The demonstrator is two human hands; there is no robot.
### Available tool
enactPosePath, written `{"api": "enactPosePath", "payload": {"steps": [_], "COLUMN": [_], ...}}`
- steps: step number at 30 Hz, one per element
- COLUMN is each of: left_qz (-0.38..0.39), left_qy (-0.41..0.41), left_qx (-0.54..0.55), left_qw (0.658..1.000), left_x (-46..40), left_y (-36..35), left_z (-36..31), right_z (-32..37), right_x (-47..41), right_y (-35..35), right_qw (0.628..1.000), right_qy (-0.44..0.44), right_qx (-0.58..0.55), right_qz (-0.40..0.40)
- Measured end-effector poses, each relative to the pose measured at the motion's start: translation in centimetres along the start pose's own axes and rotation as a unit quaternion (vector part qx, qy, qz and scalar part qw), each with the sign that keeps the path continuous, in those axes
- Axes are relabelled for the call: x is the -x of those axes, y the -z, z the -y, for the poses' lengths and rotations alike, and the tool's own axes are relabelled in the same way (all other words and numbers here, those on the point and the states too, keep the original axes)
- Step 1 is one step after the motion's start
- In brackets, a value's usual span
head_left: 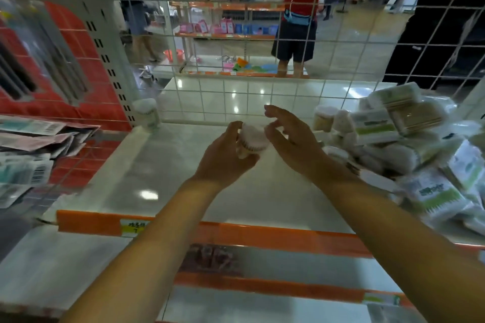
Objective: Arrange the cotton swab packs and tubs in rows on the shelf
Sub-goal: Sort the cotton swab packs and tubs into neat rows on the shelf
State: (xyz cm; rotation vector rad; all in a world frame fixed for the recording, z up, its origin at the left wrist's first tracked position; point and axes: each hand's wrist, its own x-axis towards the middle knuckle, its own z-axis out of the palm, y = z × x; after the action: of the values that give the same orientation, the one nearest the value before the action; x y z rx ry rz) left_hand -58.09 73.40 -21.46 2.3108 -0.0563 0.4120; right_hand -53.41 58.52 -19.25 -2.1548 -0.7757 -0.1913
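Your left hand [223, 157] grips a cotton swab tub [252, 140] above the shelf [162, 178]; your right hand [291, 136] hovers beside it, fingers released (the heap of packs [409, 139] lies at right)

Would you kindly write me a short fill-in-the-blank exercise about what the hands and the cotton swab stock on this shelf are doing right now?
1. The small round clear tub of cotton swabs is gripped by the ____ hand.
2. The jumbled heap of white and green cotton swab packs lies on the ____ side of the glossy white shelf.
3. One clear tub stands alone at the shelf's back ____ corner.
4. Behind the shelf is a white wire ____.

Missing words: left; right; left; grid
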Motion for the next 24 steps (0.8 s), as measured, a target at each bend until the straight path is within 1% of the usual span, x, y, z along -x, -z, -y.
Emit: {"api": "enactPosePath", "payload": {"steps": [3,6,8,11,15,18,21,24], "left_qz": [-0.032,-0.067,-0.096,-0.130,-0.157,-0.152,-0.172,-0.150], "left_qy": [0.000,0.009,0.030,0.066,0.105,0.149,0.105,0.145], "left_qx": [-0.019,-0.048,-0.055,-0.041,-0.018,0.002,-0.022,-0.013], "left_qw": [0.999,0.997,0.993,0.989,0.982,0.977,0.979,0.978], "left_x": [0.1,0.0,-0.3,-0.7,-1.5,-1.8,-1.9,-2.0], "left_y": [1.5,2.8,3.6,4.7,6.1,7.4,8.0,8.5], "left_z": [2.6,5.3,6.9,9.2,11.7,12.9,14.6,16.1], "right_z": [1.1,2.3,3.1,3.9,5.3,6.4,7.3,8.2], "right_x": [-1.1,-2.4,-3.2,-4.1,-5.3,-6.3,-7.3,-7.9], "right_y": [-2.6,-4.7,-6.2,-8.7,-11.5,-13.1,-14.1,-14.8], "right_qw": [0.996,0.983,0.974,0.965,0.947,0.942,0.938,0.936], "right_qy": [0.009,0.004,-0.006,-0.009,-0.014,-0.018,-0.034,-0.060], "right_qx": [0.087,0.176,0.213,0.249,0.297,0.303,0.309,0.303], "right_qz": [0.006,0.061,0.078,0.087,0.124,0.142,0.151,0.169]}}
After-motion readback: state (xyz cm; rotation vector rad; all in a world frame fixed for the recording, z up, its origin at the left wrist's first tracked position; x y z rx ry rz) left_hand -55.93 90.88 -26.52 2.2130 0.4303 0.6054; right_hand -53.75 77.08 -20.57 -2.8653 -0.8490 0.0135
